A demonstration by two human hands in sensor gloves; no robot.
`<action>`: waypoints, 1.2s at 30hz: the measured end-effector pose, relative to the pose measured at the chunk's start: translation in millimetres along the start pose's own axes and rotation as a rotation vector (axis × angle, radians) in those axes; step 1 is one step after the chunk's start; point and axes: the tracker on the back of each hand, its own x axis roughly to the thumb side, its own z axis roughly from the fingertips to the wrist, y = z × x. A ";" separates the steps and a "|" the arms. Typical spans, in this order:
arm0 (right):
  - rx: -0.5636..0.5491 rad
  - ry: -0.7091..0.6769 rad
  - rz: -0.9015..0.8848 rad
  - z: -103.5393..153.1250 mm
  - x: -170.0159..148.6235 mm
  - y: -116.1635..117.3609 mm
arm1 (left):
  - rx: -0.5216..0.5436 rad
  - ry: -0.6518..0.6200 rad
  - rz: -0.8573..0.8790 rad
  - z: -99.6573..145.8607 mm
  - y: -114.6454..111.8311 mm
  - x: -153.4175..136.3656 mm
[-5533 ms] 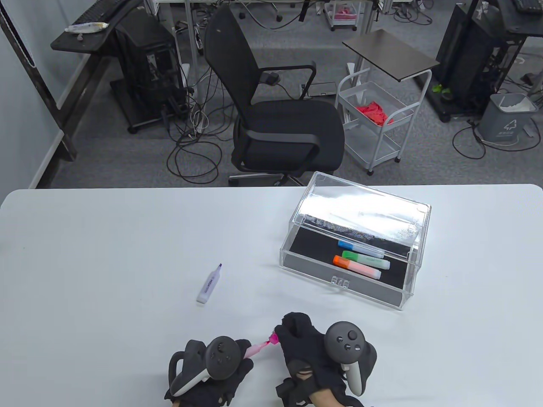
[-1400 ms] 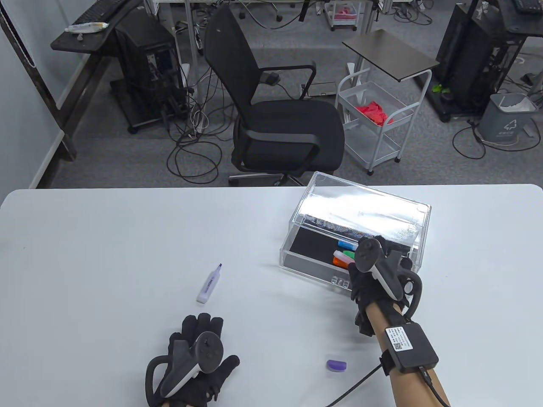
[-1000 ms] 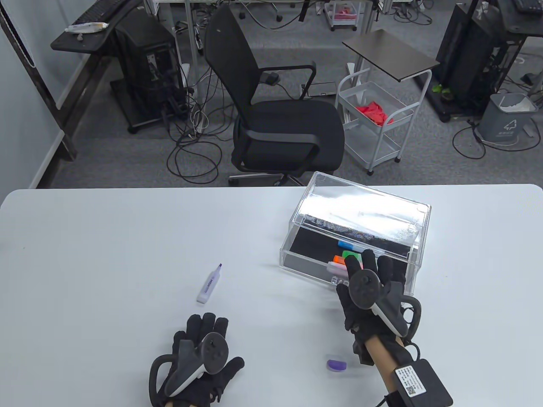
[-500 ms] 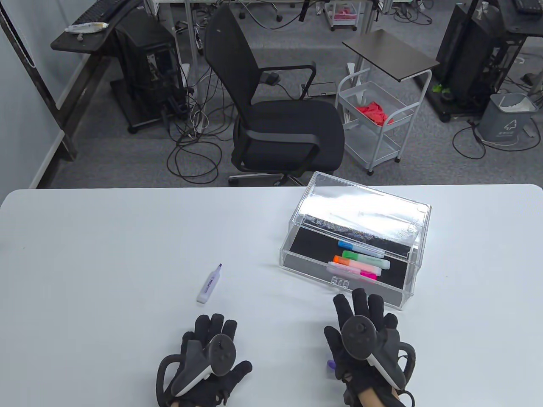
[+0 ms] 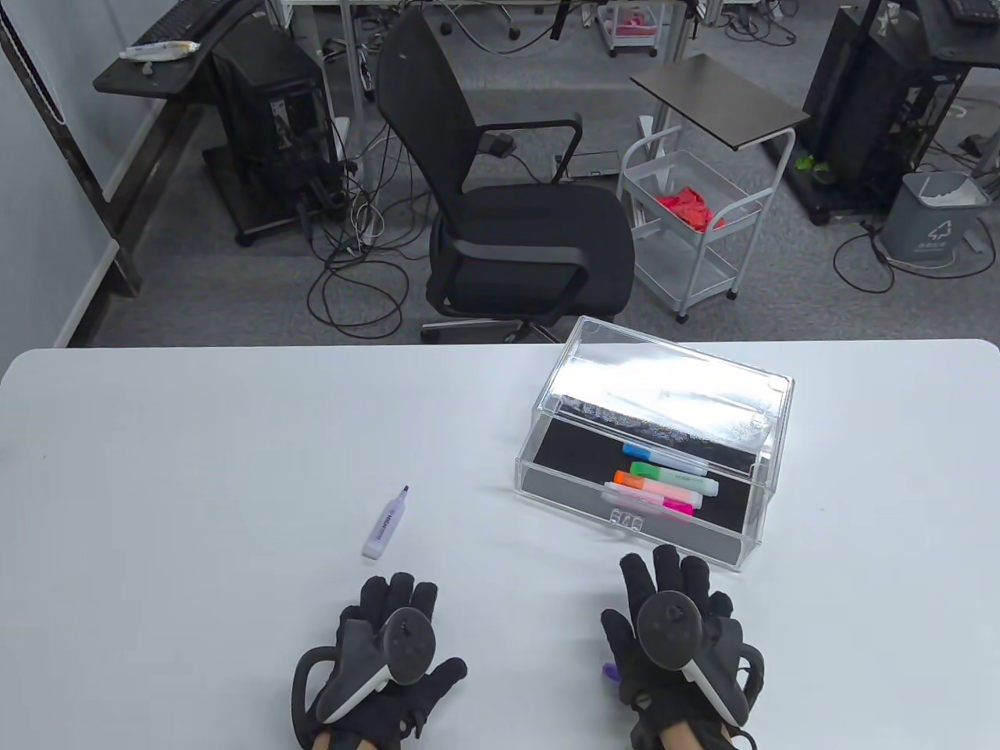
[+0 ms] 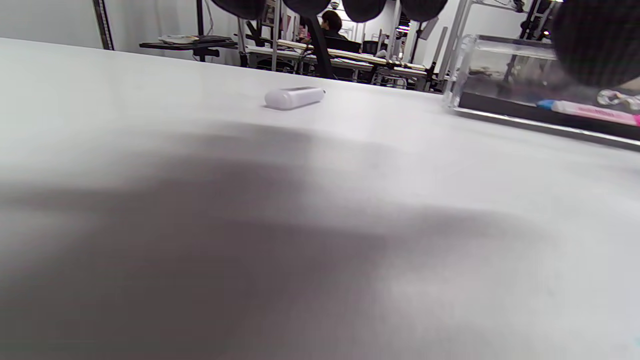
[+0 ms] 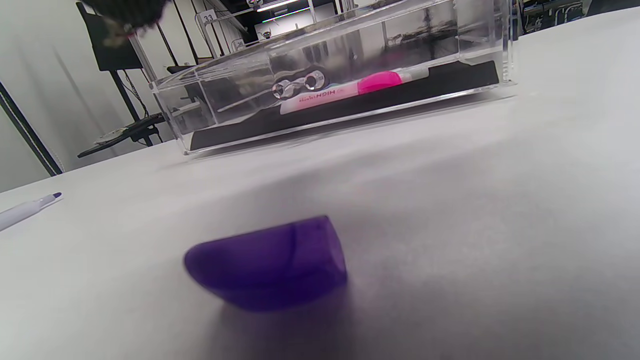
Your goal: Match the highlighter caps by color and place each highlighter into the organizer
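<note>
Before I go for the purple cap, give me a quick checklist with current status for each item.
1. Purple cap lies free on the table, under the right hand: ok.
2. Right hand holds nothing, fingers straight: ok.
3. Left hand holds nothing, fingers straight: ok.
4. Purple highlighter uncapped, lying clear of both hands: ok.
5. Organizer open, with room beside the pink highlighter: ok.
6. Purple highlighter capped and stored: not ok.
</note>
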 end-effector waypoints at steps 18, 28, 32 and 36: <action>0.046 -0.004 -0.035 3.7 -5.4 3.4 | -0.001 0.276 -0.062 -102.9 55.2 -28.4; 0.072 0.012 -0.012 0.5 -8.7 8.0 | -0.074 0.361 -0.092 -153.4 41.0 -36.0; 0.077 0.020 -0.010 2.6 -9.6 9.0 | -0.127 0.381 -0.129 -161.8 38.7 -35.4; 0.079 0.024 -0.018 3.0 -9.2 9.4 | -0.116 0.385 -0.084 -164.2 39.4 -37.9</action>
